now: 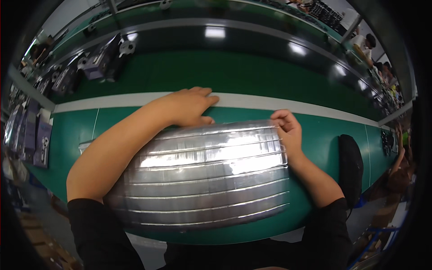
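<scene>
A shiny, silvery plastic sheet with parallel ridged seams [202, 180] lies in front of me on the green tabletop [315, 135]; part of it is blurred. It may be a stack or a bag, which I cannot tell. At its far right corner my right hand [289, 132] has its fingers curled and pinches the edge. My left arm reaches across the sheet's left side. Beyond the far edge, my left hand [191, 105] has its fingers stretched out over the pale table border, with nothing held in them. The thumb points down near the sheet's edge.
A dark green conveyor belt [202, 67] runs beyond the border. Boxed goods [101, 60] sit on it at left. More purple-grey boxes [42, 141] stand at the table's left end. A black elongated case [350, 166] lies at right. Other people [364, 42] are at far right.
</scene>
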`<state>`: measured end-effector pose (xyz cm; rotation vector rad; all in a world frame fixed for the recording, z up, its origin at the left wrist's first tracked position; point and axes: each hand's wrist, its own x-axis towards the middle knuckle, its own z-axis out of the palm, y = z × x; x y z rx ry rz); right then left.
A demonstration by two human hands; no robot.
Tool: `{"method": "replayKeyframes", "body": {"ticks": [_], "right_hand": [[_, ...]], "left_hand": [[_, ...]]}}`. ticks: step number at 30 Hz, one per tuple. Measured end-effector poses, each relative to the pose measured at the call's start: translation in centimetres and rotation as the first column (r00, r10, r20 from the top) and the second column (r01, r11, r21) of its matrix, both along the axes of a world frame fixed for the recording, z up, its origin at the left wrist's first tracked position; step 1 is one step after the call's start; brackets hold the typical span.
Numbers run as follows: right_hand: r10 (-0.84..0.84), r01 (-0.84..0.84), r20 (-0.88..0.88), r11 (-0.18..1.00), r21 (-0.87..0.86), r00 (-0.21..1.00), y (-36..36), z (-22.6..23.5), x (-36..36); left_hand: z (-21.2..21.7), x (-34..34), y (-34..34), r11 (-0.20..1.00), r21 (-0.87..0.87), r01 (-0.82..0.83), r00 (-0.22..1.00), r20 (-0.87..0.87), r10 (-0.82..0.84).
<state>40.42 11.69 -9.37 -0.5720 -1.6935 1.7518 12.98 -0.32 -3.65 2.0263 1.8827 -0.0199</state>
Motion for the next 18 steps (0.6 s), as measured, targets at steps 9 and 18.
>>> {"method": "replayKeyframes", "body": {"ticks": [9,18], "right_hand": [[-0.159,0.158,0.003,0.980,0.118,0.987,1.3,-0.6,0.4],[-0.049,0.046,0.002,0.962,0.268,0.999,2.8,-1.5,1.9]], "left_hand": [[0.9,0.6,0.2,0.999,-0.013,-0.034,0.999,-0.006,0.034],[7.1,-3.2,-7.8,0.932,0.333,-0.144,0.989,0.042,0.138]]}}
